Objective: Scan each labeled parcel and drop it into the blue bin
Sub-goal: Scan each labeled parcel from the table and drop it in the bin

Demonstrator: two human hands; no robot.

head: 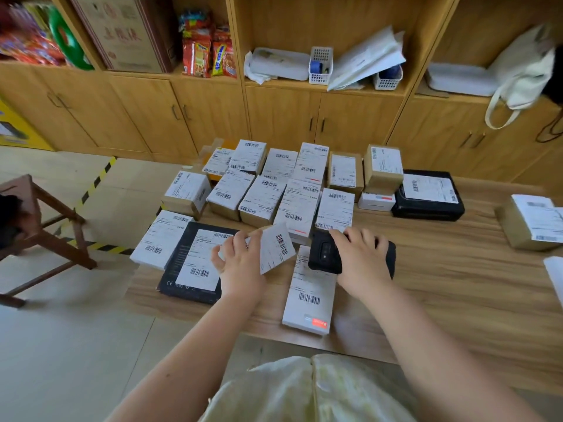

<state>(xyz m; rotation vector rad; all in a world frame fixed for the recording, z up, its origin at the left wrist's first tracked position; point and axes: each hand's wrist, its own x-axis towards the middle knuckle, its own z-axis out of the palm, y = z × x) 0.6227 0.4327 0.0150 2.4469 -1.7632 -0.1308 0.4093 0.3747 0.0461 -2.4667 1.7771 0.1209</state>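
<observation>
My left hand (240,260) grips a small parcel (275,248) by its left edge, fingers curled over the top and thumb underneath. The parcel is tilted, its white label and barcode facing up and to the right. I cannot tell whether its lower corner touches the table (457,284).

My right hand (361,257) is wrapped around a black scanner (324,254), fingers curled over its far edge. The scanner is just beside the parcel, back side up with its lens showing, above the far end of a long white box (309,295) that lies between my hands.

Under my left hand lies a flat black box (189,263) with a label. Beyond both hands, a tight cluster of labeled parcels (274,190) covers the far left part of the table. A black parcel (426,196) sits to their right, and a brown parcel (530,223) is well apart at the table's right edge.
</observation>
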